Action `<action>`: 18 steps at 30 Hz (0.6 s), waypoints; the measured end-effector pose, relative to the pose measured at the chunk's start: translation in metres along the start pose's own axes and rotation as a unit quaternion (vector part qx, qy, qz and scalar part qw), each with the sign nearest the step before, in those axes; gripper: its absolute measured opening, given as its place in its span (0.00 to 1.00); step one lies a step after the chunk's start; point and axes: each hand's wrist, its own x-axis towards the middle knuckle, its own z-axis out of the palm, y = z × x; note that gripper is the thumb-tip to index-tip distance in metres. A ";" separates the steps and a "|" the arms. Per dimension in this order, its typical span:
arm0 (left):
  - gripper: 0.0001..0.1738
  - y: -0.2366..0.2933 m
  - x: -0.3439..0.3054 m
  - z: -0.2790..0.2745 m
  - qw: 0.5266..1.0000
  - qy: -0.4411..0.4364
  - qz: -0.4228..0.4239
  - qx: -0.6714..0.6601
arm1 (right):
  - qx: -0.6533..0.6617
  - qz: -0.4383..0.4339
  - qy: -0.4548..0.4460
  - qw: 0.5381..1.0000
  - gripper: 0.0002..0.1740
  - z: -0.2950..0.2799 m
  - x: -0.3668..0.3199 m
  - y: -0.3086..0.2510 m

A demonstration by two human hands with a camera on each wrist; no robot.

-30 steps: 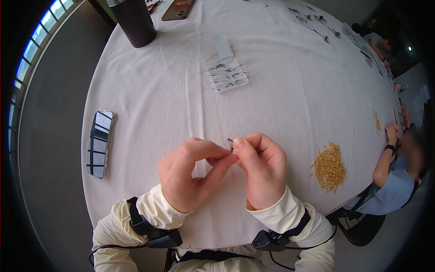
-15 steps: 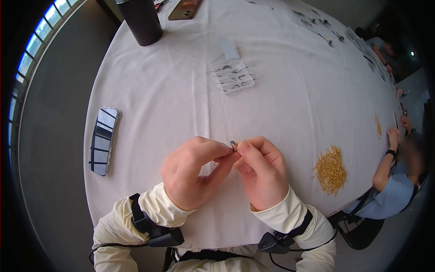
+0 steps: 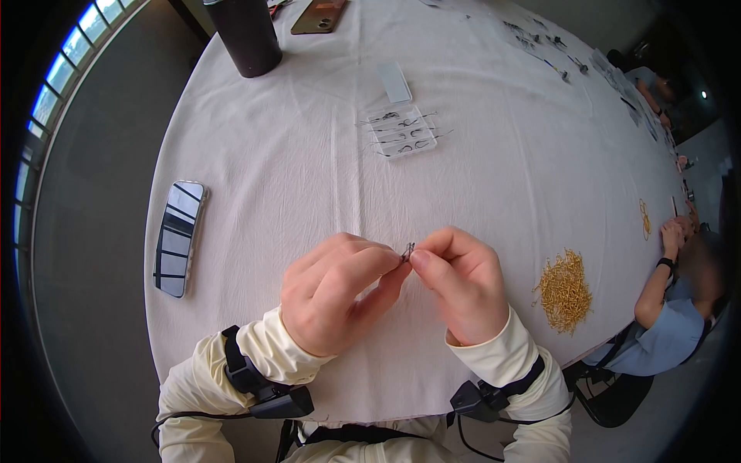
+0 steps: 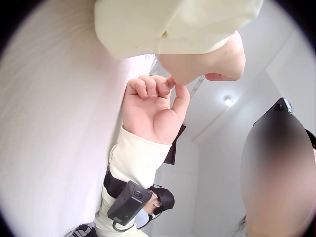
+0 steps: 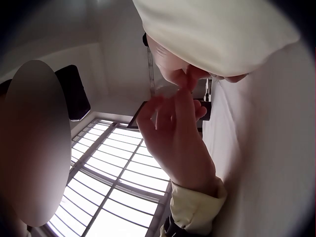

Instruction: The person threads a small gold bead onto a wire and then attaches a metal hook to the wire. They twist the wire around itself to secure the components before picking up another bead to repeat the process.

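Note:
A small dark item, too small to make out, sits between the fingertips of both hands over the near part of the table. The left hand pinches it from the left between thumb and forefinger. From the right, thumb and forefinger of the right hand meet at the same spot. In the left wrist view the right hand has its other fingers curled in. The right wrist view shows the left hand touching the other hand's fingertips; the item itself is hidden there.
Right of the hands lies a heap of gold-coloured pieces. A phone rests at left. Farther back are a clear compartment box with dark looped pieces, its lid, a dark cylinder and another phone. Someone sits at right.
Both hands have shifted slightly right, fingertips staying together around the dark item. The right hand has turned a little. The table objects appear slightly shifted right as the head view moved.

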 end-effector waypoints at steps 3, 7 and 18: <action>0.27 0.000 0.002 0.001 1.000 -0.005 0.012 0.003 | -0.066 0.003 -0.012 0.998 0.05 -0.002 0.001 -0.006; 0.27 0.001 0.004 0.001 1.000 -0.001 0.022 0.010 | -0.008 0.021 -0.004 1.000 0.05 -0.001 -0.002 -0.004; 0.27 0.001 0.003 0.004 1.000 0.015 0.014 0.013 | 0.027 -0.009 0.024 0.999 0.05 0.005 -0.005 0.003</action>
